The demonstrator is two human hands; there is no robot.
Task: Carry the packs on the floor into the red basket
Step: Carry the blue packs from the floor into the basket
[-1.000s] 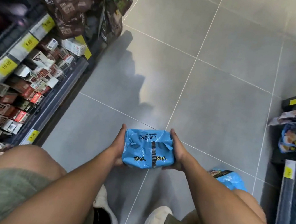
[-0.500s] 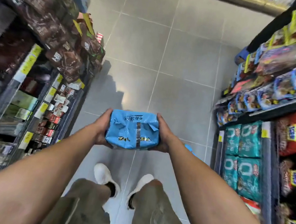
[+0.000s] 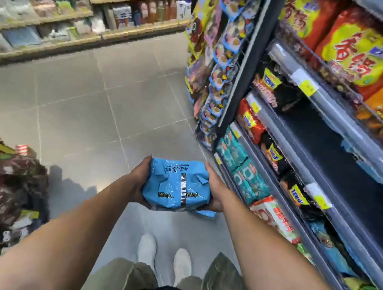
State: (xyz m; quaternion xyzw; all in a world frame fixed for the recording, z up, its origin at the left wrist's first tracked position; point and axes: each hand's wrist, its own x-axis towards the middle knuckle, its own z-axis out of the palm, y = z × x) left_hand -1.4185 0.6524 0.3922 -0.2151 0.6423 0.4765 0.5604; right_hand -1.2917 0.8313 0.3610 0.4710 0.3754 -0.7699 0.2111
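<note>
Blue crinkled film wraps the pack [image 3: 176,186], which sits between the left hand [image 3: 139,181] and right hand [image 3: 214,189], each pressed flat against one end. It looks light, soft and slippery, so clamping the ends with palms slightly under seems wise. No red basket shows.

1. Grey tiled floor [image 3: 87,116], seen at centre.
2. Shelving [image 3: 332,144] stocked with snack bags, at 3 o'clock.
3. Hanging packets [image 3: 221,58], at 1 o'clock.
4. Far shelves [image 3: 81,13], blurred, at 11 o'clock.
5. Brown bags [image 3: 2,183], at 9 o'clock.
6. White shoes [image 3: 147,248], at 6 o'clock.
</note>
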